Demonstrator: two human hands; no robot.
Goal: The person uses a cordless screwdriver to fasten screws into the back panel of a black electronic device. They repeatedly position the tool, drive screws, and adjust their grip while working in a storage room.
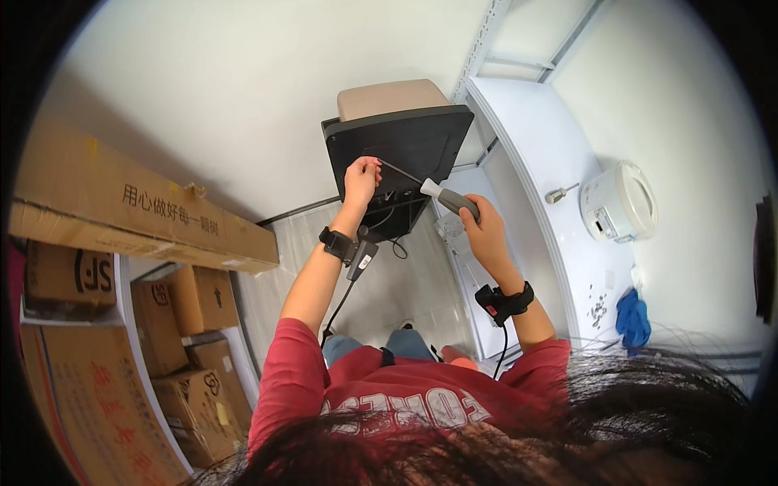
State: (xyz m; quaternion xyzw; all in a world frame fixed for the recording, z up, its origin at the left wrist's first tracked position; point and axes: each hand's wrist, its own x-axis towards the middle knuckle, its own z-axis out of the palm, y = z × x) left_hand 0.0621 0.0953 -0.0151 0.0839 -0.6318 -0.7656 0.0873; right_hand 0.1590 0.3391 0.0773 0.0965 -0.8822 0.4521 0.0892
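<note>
Work looked underway, its completion unclear, as the right hand (485, 231) gripped the screwdriver (450, 200) before the black panel (413, 139), the left hand (362, 180) curled by the tool's tip, its hold indistinct.

1. 12 o'clock: black panel (397, 144) blocks the way.
2. 1 o'clock: screwdriver (430, 188) slants across the gap.
3. 9 o'clock: long carton (146, 198) juts inward.
4. 2 to 3 o'clock: white cooker (620, 202) stands on white shelf (531, 117).
5. 6 o'clock: free passage above grey floor (393, 292).
</note>
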